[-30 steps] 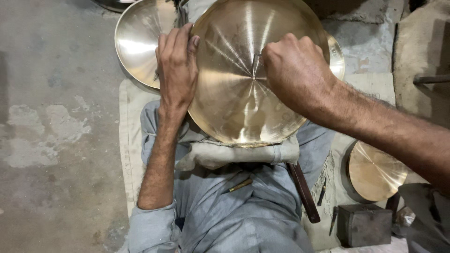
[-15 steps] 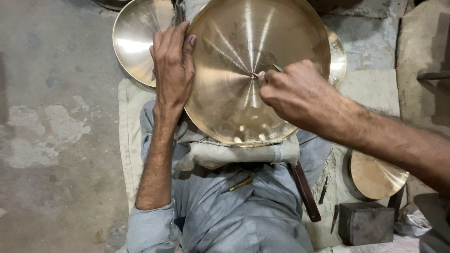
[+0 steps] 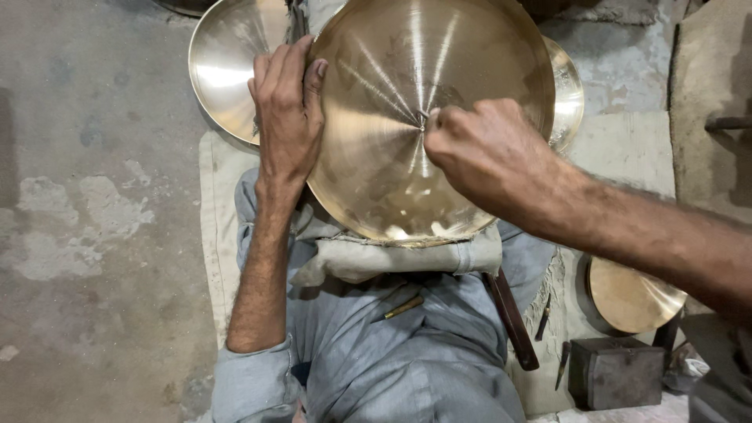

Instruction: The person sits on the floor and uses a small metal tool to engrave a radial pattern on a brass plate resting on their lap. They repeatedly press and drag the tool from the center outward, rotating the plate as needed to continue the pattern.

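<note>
Your right hand (image 3: 489,157) has slid left and down across the brass dish (image 3: 407,117) since the earlier frames, from the dish's upper right to its centre. It is clenched around a thin tool (image 3: 424,117), of which only a short tip shows at the dish's middle; what kind of tool it is cannot be told. Your left hand (image 3: 288,110) lies flat on the dish's left rim, fingers spread and pointing toward the top of the frame, gripping nothing but pressing on the metal. The dish sits in the upper centre of the frame, its lower edge resting on a cloth pad (image 3: 392,257) over your lap. A second dish (image 3: 227,70) lies at upper left, partly under the first. A small brass disc (image 3: 630,294) sits at lower right, just above a dark metal block (image 3: 615,372). A dark wooden handle (image 3: 513,317) lies beside your leg.
</note>
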The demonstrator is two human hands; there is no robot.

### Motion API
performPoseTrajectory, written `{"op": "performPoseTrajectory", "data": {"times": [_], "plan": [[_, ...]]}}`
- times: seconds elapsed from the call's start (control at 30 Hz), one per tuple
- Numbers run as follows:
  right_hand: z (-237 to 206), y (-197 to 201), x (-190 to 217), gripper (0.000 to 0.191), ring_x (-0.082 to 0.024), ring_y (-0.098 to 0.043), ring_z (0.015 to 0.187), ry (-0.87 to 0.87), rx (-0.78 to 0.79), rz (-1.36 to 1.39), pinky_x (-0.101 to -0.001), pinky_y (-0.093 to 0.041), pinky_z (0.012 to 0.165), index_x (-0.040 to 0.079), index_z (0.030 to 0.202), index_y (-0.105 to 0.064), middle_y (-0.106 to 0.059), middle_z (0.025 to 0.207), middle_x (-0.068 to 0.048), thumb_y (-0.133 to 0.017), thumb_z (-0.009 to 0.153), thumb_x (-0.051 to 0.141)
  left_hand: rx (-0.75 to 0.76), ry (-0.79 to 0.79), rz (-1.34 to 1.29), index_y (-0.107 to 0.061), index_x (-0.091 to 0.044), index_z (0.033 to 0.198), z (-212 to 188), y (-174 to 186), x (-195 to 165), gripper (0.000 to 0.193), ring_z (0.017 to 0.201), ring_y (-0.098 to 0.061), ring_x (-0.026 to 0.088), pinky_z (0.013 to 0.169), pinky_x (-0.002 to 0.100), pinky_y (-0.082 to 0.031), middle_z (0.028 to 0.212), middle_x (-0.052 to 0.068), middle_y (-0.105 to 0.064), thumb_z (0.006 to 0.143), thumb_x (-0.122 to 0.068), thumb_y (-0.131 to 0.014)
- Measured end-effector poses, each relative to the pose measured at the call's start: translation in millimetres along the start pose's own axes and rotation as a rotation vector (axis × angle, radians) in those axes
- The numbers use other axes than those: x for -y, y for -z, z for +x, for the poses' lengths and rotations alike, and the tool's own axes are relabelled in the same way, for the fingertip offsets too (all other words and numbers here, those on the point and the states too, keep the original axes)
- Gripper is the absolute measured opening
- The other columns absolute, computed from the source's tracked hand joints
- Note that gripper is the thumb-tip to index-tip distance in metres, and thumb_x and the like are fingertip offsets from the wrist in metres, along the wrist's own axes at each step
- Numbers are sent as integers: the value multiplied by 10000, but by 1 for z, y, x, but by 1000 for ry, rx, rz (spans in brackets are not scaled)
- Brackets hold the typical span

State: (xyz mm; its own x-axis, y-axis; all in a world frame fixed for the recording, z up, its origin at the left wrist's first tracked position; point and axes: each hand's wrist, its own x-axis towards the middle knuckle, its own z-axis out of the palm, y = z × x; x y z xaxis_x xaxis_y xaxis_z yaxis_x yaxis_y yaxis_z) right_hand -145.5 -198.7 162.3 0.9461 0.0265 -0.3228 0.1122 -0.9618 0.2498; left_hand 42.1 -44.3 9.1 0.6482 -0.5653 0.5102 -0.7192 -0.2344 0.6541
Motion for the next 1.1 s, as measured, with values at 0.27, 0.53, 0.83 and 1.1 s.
{"op": "performPoseTrajectory", "data": {"times": [0.27, 0.53, 0.83, 1.1], "plan": [[-19, 8, -29, 414, -148, -530, 486, -23, 316, 93, -275, -441, 351, 31, 899, -654, -619, 660, -104, -309, 1117, 100, -13, -11, -14, -641, 13, 1364, 2, 1, -3, 308, 1109, -595, 271, 984, 454, -457, 1193, 118, -702, 1156, -203, -574], [-26, -14, -16, 215, -134, -623, 535, 31, 69, -4, -251, -545, 396, -29, 1090, -716, -758, 949, -176, -522, 1032, 44, -10, -9, -1, -638, 26, 1358, 2, 3, -2, 301, 1076, -589, 280, 979, 457, -455, 1155, 124, -693, 1164, -194, -572], [-23, -7, -6, 178, -135, -633, 610, 76, 77, -11, -257, -559, 435, -45, 920, -730, -751, 1036, -160, -576, 963, 35, -16, -14, -5, -648, 21, 1350, -1, 0, 1, 309, 1065, -589, 263, 979, 454, -456, 1133, 107, -695, 1167, -215, -568], [-22, 5, -32, 451, -149, -592, 652, 166, 351, -135, -279, -528, 448, 46, 790, -644, -691, 825, -110, -381, 1110, 222, 2, 2, -32, -654, 22, 1347, 2, 4, -1, 318, 1030, -583, 264, 993, 453, -473, 1095, 111, -689, 1166, -226, -570]]}}
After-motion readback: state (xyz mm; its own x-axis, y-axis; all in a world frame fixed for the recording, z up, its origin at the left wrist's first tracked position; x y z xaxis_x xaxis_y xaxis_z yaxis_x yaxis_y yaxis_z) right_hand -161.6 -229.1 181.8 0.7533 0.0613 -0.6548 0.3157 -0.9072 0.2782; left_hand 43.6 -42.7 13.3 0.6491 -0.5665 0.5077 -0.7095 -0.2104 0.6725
